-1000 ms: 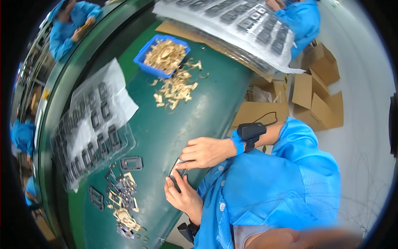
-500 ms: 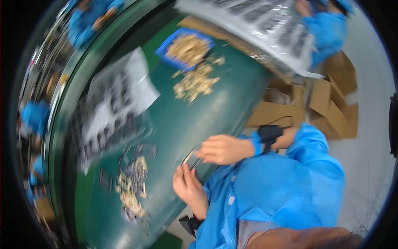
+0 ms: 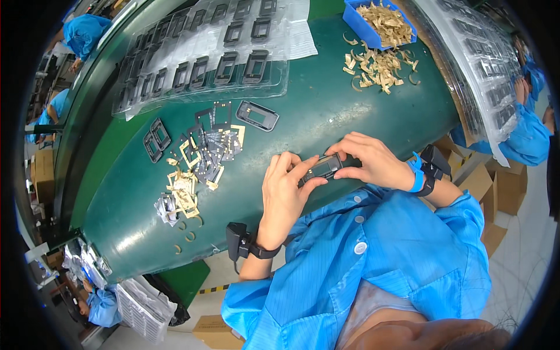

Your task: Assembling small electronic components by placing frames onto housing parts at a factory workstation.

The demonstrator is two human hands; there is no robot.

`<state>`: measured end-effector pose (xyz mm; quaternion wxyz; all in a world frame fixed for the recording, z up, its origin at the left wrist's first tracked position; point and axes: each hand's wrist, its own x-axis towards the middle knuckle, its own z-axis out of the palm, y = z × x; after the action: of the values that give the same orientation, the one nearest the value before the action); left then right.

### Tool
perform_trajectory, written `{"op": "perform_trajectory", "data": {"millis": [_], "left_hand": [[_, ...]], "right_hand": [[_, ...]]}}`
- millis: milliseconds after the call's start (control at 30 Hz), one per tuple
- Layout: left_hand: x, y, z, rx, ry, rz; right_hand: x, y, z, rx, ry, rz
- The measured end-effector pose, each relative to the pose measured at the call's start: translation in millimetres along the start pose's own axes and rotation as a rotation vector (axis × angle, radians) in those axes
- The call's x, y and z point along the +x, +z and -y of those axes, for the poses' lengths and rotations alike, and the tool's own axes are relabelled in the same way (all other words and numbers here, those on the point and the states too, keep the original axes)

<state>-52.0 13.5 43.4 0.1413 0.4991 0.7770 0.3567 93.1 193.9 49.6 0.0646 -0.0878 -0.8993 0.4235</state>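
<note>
Head view: left hand (image 3: 283, 186) and right hand (image 3: 373, 162) are each closed to a finger-and-thumb pinch, gripping opposite ends of a dark rectangular housing (image 3: 324, 167) at the worktop's (image 3: 315, 99) near edge; can't tell if it touches the surface. From it: loose housing (image 3: 257, 116) at 10 o'clock, clear tray (image 3: 273, 88) farther out at 10, flat black pieces (image 3: 211, 153) near 9, blue bin (image 3: 363, 28) of tan strips (image 3: 386, 23) at 1.

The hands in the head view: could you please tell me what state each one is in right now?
Left hand: closed, holding the left end of a dark rectangular piece.
Right hand: closed, holding its right end.
</note>
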Motion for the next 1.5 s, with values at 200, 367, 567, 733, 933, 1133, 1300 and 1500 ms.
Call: {"op": "perform_trajectory", "data": {"millis": [200, 367, 567, 733, 933, 1133, 1300, 1500], "left_hand": [[6, -2, 3, -0.064, 0.007, 0.047], [8, 1, 7, -0.115, -0.032, 0.046], [13, -1, 0, -0.141, -0.083, 0.071], [17, -4, -4, -0.119, -0.153, 0.117], [17, -9, 9, -0.213, -0.069, 0.168], [15, -6, 13, -0.182, -0.061, 0.138], [13, -1, 11, -0.099, -0.020, 0.108], [16, -4, 8, -0.118, -0.163, 0.214]], "right_hand": [[11, -5, 1, 0.032, 0.108, 0.096], [12, -4, -4, 0.030, 0.090, 0.081], [13, 4, 3, -0.040, 0.099, 0.020], [19, 4, 11, -0.112, 0.177, 0.049], [23, -3, 4, -0.094, 0.161, 0.156], [21, 16, -1, -0.078, 0.187, 0.101], [21, 49, -12, -0.132, 0.079, -0.246], [35, 58, -30, -0.070, 0.036, -0.245]]}}
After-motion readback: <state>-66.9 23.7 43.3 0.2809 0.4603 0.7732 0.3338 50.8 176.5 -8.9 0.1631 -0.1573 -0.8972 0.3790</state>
